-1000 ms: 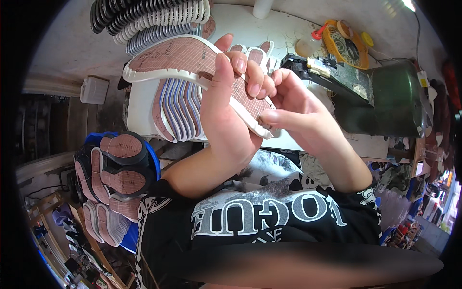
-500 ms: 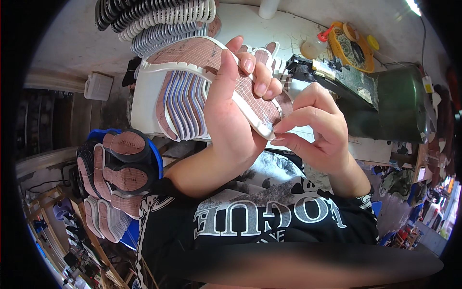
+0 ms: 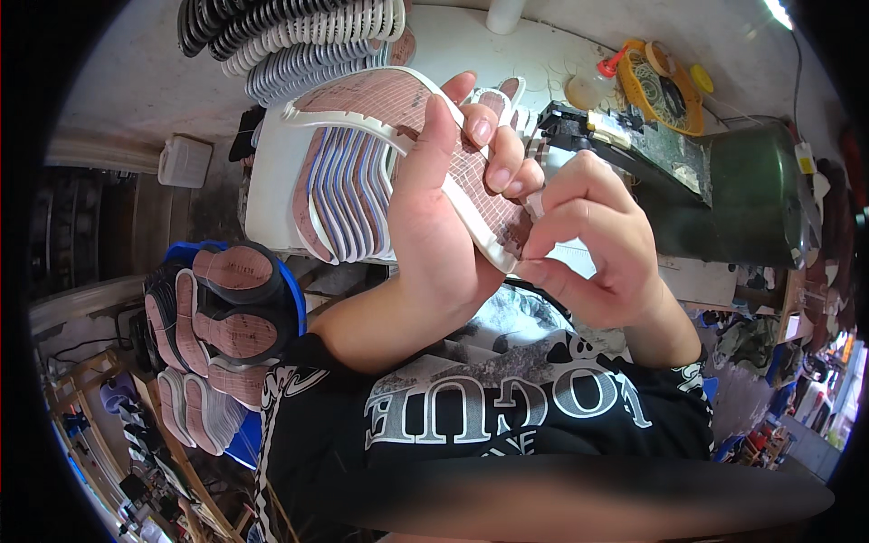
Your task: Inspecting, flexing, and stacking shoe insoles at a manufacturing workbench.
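Note:
My left hand (image 3: pixel 430 204) is wrapped round a curved shoe insole (image 3: pixel 385 98) with a brown gridded face and a white rim strip. The thumb lies across its near edge and the fingers bend over the far one. The insole is tilted, its wider end up to the left and its other end down to the right. At that lower end my right hand (image 3: pixel 602 244) pinches the tip of the white rim between thumb and forefinger. Whatever small piece may sit in the pinch is hidden. Behind the insole a row of similar insoles (image 3: pixel 348 204) stands on the white table (image 3: pixel 270 204).
Stacked black, white and grey rims (image 3: pixel 312 36) stand at the far left. A blue tub (image 3: pixel 294 290) full of insoles is on the left. A yellow basket (image 3: pixel 692 113), a clear red-topped bottle (image 3: pixel 587 90) and a dark green machine (image 3: pixel 756 195) are to the right.
The insole and my left hand have shifted slightly right. My right hand has moved a little with them and still pinches the insole's lower end.

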Demonstrator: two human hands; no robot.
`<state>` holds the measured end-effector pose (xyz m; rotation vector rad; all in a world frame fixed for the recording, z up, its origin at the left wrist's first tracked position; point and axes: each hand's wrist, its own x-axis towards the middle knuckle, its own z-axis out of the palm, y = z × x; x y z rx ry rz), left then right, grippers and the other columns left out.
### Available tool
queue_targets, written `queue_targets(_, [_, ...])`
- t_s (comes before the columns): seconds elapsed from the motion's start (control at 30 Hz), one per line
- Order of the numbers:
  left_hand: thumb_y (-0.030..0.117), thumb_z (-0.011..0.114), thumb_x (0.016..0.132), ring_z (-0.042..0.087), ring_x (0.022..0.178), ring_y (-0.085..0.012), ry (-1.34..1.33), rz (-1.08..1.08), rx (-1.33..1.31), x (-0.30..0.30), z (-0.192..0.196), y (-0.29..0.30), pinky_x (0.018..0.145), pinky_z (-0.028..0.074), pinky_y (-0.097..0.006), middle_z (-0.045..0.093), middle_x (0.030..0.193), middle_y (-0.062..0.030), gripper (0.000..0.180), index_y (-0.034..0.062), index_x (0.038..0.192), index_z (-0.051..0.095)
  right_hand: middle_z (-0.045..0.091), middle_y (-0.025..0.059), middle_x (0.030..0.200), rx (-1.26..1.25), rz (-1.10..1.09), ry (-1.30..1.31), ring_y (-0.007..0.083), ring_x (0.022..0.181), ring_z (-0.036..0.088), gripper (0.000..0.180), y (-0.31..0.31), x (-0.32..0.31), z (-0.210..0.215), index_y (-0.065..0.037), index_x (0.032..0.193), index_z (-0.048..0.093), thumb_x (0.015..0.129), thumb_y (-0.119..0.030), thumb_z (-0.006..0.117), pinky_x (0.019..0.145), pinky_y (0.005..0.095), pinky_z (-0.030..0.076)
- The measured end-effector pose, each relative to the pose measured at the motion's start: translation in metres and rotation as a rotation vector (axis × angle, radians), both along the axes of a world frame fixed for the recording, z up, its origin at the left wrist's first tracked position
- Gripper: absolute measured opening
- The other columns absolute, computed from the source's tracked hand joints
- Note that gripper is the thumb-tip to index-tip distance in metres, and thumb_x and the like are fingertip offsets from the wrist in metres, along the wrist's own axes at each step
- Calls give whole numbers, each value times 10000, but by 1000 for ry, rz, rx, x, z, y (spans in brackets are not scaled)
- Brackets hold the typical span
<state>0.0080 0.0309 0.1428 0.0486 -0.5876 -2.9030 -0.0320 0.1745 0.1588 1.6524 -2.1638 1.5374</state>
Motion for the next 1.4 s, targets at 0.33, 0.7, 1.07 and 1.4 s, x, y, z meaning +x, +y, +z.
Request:
queue_targets(0.33, [383,435,985,359,651,-112,99,24,33,4,5,-8,639,342,-290,438,864,13,391,82,1235,426,513,44,782,-107,-50,-161,172,725,500,221,10,0,-3,-47,831,646,665,-56,792,630,269,386])
queue_targets(0.7, [380,438,985,357,650,-107,86,41,-8,2,2,0,644,344,-284,425,835,13,371,101,1230,429,533,8,795,-5,-66,96,179,713,494,229,1,12,2,-119,818,667,632,-113,799,676,299,314])
queue_targets(1.07, [372,451,982,375,660,-105,65,20,-79,7,8,-2,656,355,-290,422,840,8,421,78,1263,343,524,39,844,83,-19,27,218,764,486,203,0,11,10,-98,806,608,660,-55,742,700,312,321])
queue_targets(1.4, [396,460,976,377,659,-98,100,70,-103,9,6,-4,662,352,-275,425,839,15,455,66,1269,354,544,41,794,34,0,-267,183,743,518,193,-5,14,2,-61,804,644,673,-14,778,642,283,423])
